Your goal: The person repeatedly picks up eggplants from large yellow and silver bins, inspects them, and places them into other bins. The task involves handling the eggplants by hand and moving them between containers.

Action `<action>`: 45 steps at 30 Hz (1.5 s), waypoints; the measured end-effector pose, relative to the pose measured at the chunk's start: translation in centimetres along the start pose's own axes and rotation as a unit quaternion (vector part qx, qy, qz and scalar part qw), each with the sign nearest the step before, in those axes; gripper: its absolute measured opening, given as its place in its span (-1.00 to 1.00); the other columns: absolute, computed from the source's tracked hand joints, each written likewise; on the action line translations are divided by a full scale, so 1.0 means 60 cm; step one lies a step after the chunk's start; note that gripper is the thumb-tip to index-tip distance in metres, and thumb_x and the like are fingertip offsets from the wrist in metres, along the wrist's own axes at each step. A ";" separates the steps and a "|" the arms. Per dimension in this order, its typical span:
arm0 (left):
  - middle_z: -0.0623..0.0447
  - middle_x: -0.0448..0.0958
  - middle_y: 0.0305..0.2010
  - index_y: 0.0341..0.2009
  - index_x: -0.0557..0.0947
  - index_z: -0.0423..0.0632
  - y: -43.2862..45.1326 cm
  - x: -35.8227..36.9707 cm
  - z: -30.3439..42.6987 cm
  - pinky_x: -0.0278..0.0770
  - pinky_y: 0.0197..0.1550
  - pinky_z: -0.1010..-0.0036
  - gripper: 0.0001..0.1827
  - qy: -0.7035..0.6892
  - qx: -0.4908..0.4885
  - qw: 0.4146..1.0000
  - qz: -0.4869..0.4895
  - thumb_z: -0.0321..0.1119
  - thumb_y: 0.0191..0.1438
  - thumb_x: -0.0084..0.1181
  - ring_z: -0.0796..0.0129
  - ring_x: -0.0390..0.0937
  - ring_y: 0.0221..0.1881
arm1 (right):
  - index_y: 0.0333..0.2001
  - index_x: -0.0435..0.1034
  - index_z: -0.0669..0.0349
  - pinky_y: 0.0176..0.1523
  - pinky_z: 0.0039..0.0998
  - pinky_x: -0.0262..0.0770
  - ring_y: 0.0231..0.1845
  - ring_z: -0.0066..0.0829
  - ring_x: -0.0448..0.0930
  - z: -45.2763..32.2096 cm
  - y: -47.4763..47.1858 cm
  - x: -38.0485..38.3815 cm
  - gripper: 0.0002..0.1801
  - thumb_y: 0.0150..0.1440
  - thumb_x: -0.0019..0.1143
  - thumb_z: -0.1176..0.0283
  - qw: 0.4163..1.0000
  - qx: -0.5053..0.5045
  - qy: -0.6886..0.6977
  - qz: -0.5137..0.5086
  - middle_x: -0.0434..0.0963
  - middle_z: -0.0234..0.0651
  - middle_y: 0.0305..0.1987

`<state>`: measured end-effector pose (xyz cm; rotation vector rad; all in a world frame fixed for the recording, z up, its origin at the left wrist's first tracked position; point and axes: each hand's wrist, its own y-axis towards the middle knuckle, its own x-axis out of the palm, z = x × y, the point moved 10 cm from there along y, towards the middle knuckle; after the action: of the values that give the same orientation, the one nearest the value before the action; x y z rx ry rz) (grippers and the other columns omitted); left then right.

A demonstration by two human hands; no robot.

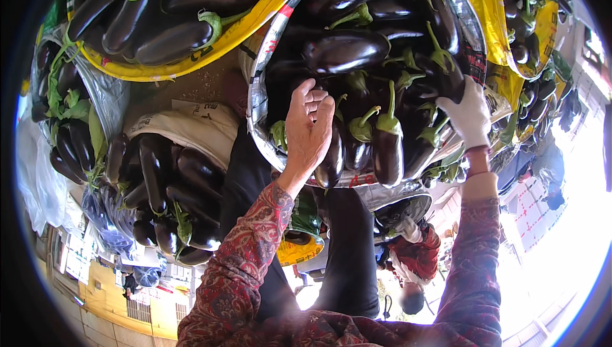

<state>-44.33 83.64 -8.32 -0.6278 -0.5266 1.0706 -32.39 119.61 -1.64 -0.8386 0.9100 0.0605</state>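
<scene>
A round container with a silvery, taped rim (258, 67), full of dark eggplants with green stems, stands before me. My bare left hand (313, 122) is over its near left part, palm partly up and fingers curled, with nothing seen in it. My right hand (467, 112), in a white glove, is at the right inner side of the rim, its fingers on a dark eggplant (452, 79) with a green cap. Between my hands, an upright eggplant (388, 151) and others lean against the near rim, stems up. Another glossy eggplant (351, 52) lies across the pile.
A yellow-rimmed container (191, 67) of eggplants is at upper left; below it a whitish sack (201, 129) holds more. Yellow-edged bags (492, 21) with eggplants line the right. A person in a red top (416, 256) is beyond my legs, another person (550, 170) at far right.
</scene>
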 end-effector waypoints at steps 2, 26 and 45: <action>-0.06 0.53 0.06 0.37 0.35 -0.24 0.002 -0.002 -0.006 0.55 0.10 0.40 -0.36 -0.012 -0.015 1.000 0.004 -0.08 0.41 0.15 0.34 0.58 0.02 | 0.38 0.30 0.18 0.38 -0.10 0.40 0.33 -0.03 0.46 0.002 0.013 -0.012 -0.12 0.00 0.42 0.14 0.991 -0.012 -0.129 0.042 0.48 -0.02 0.26; -0.25 0.48 0.18 0.34 0.42 -0.19 -0.019 0.045 0.040 0.47 0.22 0.15 -0.33 0.074 0.102 0.989 -0.076 0.09 0.40 0.09 0.01 0.51 0.21 | 0.37 0.36 0.26 0.44 -0.22 0.39 0.31 0.05 0.54 -0.135 -0.068 -0.052 -0.19 0.19 0.23 -0.05 0.959 -0.271 0.084 -0.024 0.55 0.02 0.27; -0.29 0.52 0.25 0.36 0.40 -0.28 -0.020 0.037 -0.007 0.45 0.32 0.30 -0.32 0.002 -0.036 0.993 -0.109 0.09 0.47 -0.03 0.14 0.54 0.24 | -0.06 0.66 0.08 -0.28 -0.37 0.51 -0.30 -0.47 0.56 -0.195 0.064 0.157 -0.59 0.15 0.32 0.06 0.670 0.195 0.706 -0.122 0.66 -0.41 -0.16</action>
<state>-42.40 85.20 -7.58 -0.6201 -0.6187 0.8471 -35.74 111.75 -14.61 -0.4635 2.1461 -1.1563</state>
